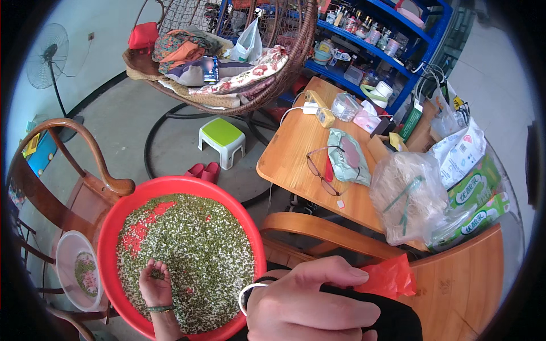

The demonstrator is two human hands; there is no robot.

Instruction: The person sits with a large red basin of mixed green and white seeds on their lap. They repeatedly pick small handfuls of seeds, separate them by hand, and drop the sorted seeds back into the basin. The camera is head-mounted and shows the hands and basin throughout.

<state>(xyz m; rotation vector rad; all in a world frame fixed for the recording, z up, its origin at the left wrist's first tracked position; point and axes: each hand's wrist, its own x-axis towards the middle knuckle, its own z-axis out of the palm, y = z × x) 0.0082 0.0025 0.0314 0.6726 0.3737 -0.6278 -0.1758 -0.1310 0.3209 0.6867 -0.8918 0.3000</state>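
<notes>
A large red plastic basin (105, 264) stands before me, holding a broad layer of small green beans (200, 238) mixed with many white bits. My left hand (155, 283), a beaded bracelet at its wrist, is over the beans near the basin's lower left. Its palm faces up and its fingers curl inward; whether beans lie in the hollow I cannot tell. Close to the camera, my right hand (309, 304) extends past the basin's right rim, white band (245, 298) at the wrist. Thumb and forefinger are apart, with nothing visible between them.
Left of the basin, a translucent bowl (64, 273) with some beans rests on a wooden chair (81, 200). At right are a wooden bench (460, 277), red plastic bag (388, 277), and table (290, 149) with glasses (313, 164). A green-topped stool (222, 132) stands beyond.
</notes>
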